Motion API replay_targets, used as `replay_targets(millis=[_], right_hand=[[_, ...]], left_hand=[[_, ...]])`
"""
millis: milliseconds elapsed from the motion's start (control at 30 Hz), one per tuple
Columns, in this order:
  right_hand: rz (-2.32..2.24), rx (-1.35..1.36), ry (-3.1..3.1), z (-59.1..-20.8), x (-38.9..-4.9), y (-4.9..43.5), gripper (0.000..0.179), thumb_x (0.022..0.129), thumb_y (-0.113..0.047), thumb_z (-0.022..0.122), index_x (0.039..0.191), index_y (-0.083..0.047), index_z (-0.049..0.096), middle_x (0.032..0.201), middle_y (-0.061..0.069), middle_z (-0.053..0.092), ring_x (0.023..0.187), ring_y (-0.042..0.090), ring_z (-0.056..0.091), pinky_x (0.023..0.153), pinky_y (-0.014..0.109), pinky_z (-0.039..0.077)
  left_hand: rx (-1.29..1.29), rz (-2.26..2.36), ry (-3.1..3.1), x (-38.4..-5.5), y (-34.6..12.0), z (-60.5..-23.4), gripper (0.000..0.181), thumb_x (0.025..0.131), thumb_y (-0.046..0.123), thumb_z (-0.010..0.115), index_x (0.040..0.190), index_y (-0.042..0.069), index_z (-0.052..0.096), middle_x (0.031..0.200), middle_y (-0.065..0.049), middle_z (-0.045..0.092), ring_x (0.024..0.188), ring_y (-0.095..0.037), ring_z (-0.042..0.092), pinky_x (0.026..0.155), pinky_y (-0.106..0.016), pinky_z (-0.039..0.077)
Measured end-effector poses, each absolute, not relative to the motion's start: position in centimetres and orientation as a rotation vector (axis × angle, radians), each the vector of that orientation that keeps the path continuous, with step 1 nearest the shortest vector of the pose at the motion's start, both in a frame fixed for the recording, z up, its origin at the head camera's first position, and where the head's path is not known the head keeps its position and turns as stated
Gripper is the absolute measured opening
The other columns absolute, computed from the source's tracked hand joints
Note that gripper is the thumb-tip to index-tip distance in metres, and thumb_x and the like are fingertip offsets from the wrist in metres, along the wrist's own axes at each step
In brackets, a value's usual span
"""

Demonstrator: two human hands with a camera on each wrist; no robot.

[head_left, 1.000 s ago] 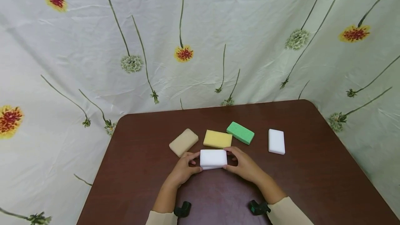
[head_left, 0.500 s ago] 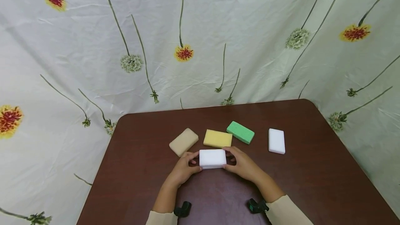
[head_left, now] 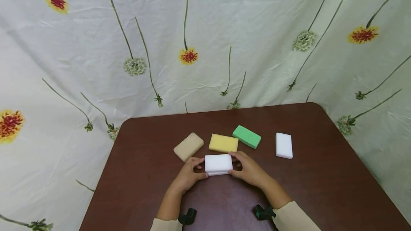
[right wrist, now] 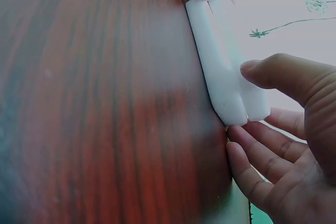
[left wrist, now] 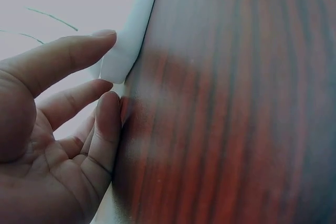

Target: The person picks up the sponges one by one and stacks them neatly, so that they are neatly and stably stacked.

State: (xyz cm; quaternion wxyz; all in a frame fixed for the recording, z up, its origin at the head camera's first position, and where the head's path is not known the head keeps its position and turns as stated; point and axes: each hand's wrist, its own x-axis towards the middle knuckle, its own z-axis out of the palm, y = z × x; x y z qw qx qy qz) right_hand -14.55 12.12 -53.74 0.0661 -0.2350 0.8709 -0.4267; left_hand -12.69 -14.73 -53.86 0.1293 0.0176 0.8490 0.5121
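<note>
Two white sponges lie flat, one on the other, before the person; the upper sponge (head_left: 218, 162) covers most of the lower sponge (right wrist: 216, 66), whose edge shows in the right wrist view. With thumb and index finger, the left hand (head_left: 187, 174) holds the left end of the stack. At the opposite end, the right hand (head_left: 252, 170) grips it, its thumb on the upper sponge's near side and its other fingertips around the end, close to the tabletop. Just beyond the stack lies a yellow sponge (head_left: 223, 143).
On the dark wood table (head_left: 141, 174), a beige sponge (head_left: 188, 147) lies near the left fingers. A green sponge (head_left: 246, 136) sits behind the yellow one, and another white sponge (head_left: 284, 145) is off to the right. A flowered cloth (head_left: 208, 77) hangs behind the table.
Both hands stay at the ends of the stack, which has shifted very slightly left. The other sponges have not moved.
</note>
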Motion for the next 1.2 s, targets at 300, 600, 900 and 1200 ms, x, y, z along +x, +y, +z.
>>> replay_targets(millis=[300, 600, 900, 1200], right_hand=[[-1.286, -0.728, 2.610, -53.66, -14.56, 12.27, 0.062, 0.089, -0.017, 0.078, 0.143, 0.000, 0.052, 0.134, 0.015, 0.058, 0.114, 0.029, 0.063, 0.093, 0.042, 0.056], [-1.279, -0.731, 2.624, -53.66, -14.61, 12.27, 0.061, 0.089, -0.017, 0.078, 0.142, -0.001, 0.053, 0.133, 0.015, 0.058, 0.113, 0.028, 0.064, 0.093, 0.042, 0.056], [-1.263, -0.679, 2.622, -53.78, -14.53, 12.02, 0.063, 0.089, -0.020, 0.079, 0.143, -0.003, 0.052, 0.134, 0.013, 0.058, 0.112, 0.026, 0.064, 0.092, 0.040, 0.056], [-1.291, -0.642, 2.644, -54.01, -14.47, 11.98, 0.065, 0.090, -0.019, 0.078, 0.146, -0.008, 0.050, 0.133, 0.010, 0.060, 0.116, 0.025, 0.065, 0.090, 0.037, 0.056]], left_hand=[[0.043, 1.493, 2.455, -12.77, -14.67, -53.78, 0.067, 0.080, 0.009, 0.084, 0.142, 0.004, 0.058, 0.134, -0.007, 0.052, 0.114, -0.024, 0.053, 0.089, -0.033, 0.044], [0.049, 1.506, 2.442, -12.82, -14.74, -53.97, 0.070, 0.080, 0.012, 0.084, 0.143, 0.005, 0.057, 0.134, -0.006, 0.053, 0.114, -0.023, 0.053, 0.090, -0.032, 0.044], [0.020, 1.632, 2.311, -12.23, -15.05, -53.58, 0.075, 0.085, 0.023, 0.082, 0.151, 0.017, 0.048, 0.139, -0.008, 0.056, 0.123, -0.025, 0.053, 0.094, -0.032, 0.045], [0.032, 1.694, 2.320, -12.39, -14.71, -53.86, 0.060, 0.092, 0.024, 0.074, 0.149, 0.020, 0.053, 0.138, -0.010, 0.060, 0.120, -0.026, 0.056, 0.090, -0.028, 0.048]])
